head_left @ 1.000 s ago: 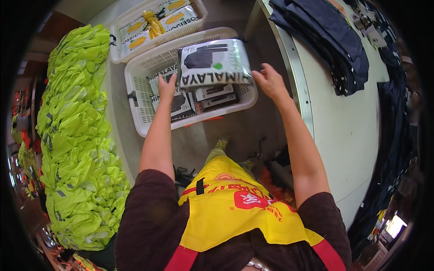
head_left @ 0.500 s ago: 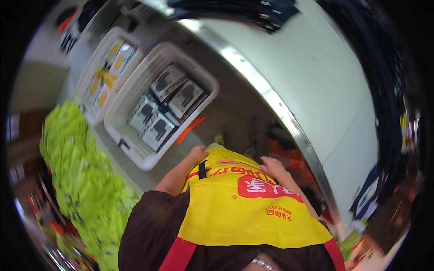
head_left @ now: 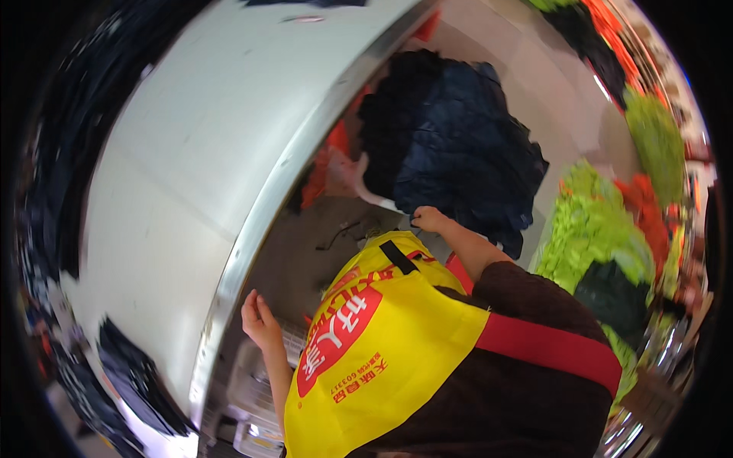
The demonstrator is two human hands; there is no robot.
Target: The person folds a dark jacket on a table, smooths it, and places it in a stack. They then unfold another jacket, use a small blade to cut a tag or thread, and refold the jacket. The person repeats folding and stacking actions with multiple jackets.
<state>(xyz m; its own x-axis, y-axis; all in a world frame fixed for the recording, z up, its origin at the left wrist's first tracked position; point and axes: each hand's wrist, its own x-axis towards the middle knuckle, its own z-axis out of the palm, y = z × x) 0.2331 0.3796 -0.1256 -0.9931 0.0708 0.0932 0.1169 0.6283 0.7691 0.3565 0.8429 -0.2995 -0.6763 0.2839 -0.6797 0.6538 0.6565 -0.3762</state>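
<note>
My left hand hangs beside the metal edge of a long white table. Its fingers are stretched out and hold nothing. In front of me my right hand has its fingers curled in, at the near side of a large heap of dark blue garments. Whether those fingers grip cloth or the edge beneath it is hidden. A pale rim shows under the heap. I wear a yellow apron with red straps.
Lime-green garments are piled on the right, with a dark cloth and orange cloth by them. A stack of dark garments lies at the table's near end. Pale plastic baskets stand below the table edge.
My view has turned right: the table is now on my left, and the dark garment heap has come in ahead. My right hand has moved to the heap; my left is beside the table.
</note>
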